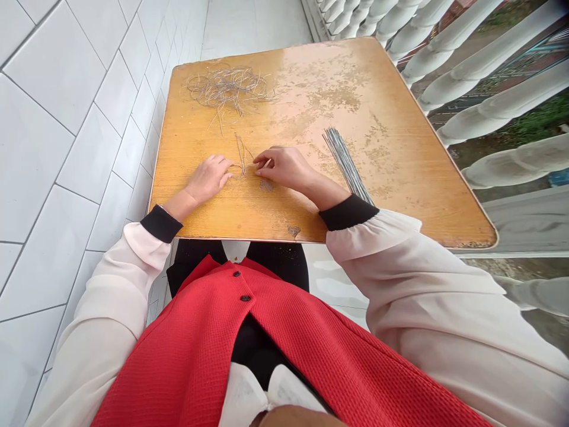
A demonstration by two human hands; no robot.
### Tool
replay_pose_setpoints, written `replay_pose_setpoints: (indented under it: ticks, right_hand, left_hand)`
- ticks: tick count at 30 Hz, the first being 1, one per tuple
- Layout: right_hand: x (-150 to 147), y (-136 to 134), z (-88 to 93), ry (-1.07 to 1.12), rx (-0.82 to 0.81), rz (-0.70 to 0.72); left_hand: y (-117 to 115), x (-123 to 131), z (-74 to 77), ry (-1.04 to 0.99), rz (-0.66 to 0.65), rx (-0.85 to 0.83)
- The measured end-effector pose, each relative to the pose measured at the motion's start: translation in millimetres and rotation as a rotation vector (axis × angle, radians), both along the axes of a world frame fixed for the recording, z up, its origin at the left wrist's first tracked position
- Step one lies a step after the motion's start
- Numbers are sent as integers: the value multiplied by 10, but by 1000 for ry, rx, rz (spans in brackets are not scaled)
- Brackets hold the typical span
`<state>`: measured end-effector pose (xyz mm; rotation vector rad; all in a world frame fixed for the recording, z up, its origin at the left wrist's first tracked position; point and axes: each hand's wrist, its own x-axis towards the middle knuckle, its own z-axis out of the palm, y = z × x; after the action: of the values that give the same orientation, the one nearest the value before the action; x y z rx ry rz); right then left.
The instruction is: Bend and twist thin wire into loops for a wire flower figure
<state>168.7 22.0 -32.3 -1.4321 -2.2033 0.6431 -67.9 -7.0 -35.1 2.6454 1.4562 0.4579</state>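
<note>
Between my two hands a thin bent wire (242, 155) with loops stands a little above the wooden table (293, 124). My left hand (210, 178) rests at the table's near left, its thumb and fingers closed on the left side of the wire. From the right, my right hand (284, 168) comes in with thumb and forefinger pinched at the wire's other side; the exact grip is too small to make out. Right of my right wrist lies a bundle of straight grey metal rods (347, 163), partly hidden by the sleeve.
A tangled heap of thin wire (229, 89) lies at the table's far left. A white tiled wall (89, 148) runs close along the left side. White balusters (480, 112) line the right side. The tabletop's finish is worn in patches.
</note>
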Motion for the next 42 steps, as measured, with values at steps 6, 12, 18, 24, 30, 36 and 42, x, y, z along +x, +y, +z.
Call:
replay_pose_setpoints:
  ticks: [6, 12, 18, 24, 30, 36, 42]
  right_hand:
    - [35, -32, 20, -2, -12, -21]
    - [82, -114, 37, -51, 74, 81]
    - [183, -104, -32, -45, 152, 198]
    - [198, -40, -28, 52, 207, 187]
    - [149, 562, 360, 48, 197, -34]
    - [-219, 1473, 438, -66, 136, -153]
    - [-708, 1912, 265, -273, 254, 108]
  left_hand:
    - [18, 105, 182, 13, -128, 25]
    - [-14, 303, 147, 153, -291, -59]
    - [-48, 310, 47, 146, -301, -39]
    - [-31, 300, 126, 87, -269, -18]
    - [127, 45, 413, -321, -12, -2]
    - [429, -238, 306, -727, 408, -94]
    - [519, -313, 69, -900, 489, -242]
